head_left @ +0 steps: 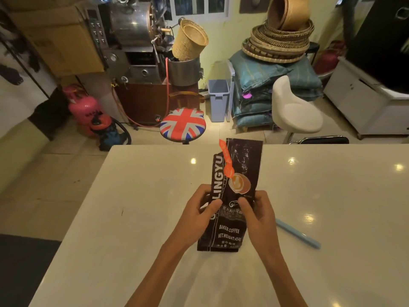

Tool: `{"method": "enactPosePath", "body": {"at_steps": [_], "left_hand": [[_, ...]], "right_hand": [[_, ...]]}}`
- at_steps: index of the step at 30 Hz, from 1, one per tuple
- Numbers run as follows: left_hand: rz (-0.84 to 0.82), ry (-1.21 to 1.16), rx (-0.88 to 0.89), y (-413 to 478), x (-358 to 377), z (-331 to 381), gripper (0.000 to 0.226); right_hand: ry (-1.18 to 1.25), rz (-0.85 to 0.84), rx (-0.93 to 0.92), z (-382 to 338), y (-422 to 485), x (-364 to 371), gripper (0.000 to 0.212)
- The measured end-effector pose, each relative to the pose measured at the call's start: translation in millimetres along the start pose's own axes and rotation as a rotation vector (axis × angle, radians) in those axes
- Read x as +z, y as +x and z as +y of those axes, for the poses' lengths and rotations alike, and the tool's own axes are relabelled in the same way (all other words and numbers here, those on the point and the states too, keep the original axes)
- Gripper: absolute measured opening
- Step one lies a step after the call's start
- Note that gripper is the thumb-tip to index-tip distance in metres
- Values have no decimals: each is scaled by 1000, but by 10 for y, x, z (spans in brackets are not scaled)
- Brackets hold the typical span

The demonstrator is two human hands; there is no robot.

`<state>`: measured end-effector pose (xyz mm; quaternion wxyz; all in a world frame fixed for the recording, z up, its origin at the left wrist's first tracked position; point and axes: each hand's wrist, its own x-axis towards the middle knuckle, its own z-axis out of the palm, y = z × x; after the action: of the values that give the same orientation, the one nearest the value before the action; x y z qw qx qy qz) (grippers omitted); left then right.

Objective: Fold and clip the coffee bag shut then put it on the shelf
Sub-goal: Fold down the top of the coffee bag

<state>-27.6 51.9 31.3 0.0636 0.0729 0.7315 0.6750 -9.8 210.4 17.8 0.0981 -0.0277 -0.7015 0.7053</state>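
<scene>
Bag (pixel 230 196): I have it upright on the table (pixel 132 218), long axis vertical, top not yet folded.
Left hand (pixel 197 216): fingers pinching its left edge, mid-height.
Right hand (pixel 259 216): pinching the right edge.
Clip (pixel 297 233): lies right of the bag, nearer my right hand.

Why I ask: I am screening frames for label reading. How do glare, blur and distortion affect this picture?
Head view: small ceiling-light glare spots dot the white table; the coffee bag, held by left hand and right hand, reads clearly in its large print; the blue clip looks soft; wide-angle bending curves the room's edges.
</scene>
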Motion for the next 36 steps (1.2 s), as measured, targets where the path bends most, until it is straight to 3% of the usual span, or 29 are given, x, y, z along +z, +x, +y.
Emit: {"method": "enactPosePath", "body": {"at_steps": [4, 8, 11, 15, 21, 25, 28, 36], "left_hand": [[14, 56, -26, 39, -10, -101, 23], [202, -34, -66, 36, -90, -179, 15], [167, -39, -68, 49, -28, -124, 5], [264, -1, -60, 163, -35, -30, 19], [405, -297, -202, 170, 131, -123, 24], [308, -112, -136, 240, 131, -129, 20], [150, -11, -95, 313, 56, -265, 68], [164, 342, 27, 370, -116, -408, 35]], "right_hand": [[-240, -133, -56, 53, 28, 2, 9], [-106, -20, 43, 115, 52, -98, 11], [-102, 3, 80, 123, 11, -49, 11], [-168, -39, 22, 41, 130, -134, 18], [-34, -11, 95, 140, 218, -176, 7], [-11, 42, 113, 191, 226, -105, 14], [-11, 23, 122, 225, 295, -79, 44], [-378, -47, -86, 385, 457, -166, 30]]}}
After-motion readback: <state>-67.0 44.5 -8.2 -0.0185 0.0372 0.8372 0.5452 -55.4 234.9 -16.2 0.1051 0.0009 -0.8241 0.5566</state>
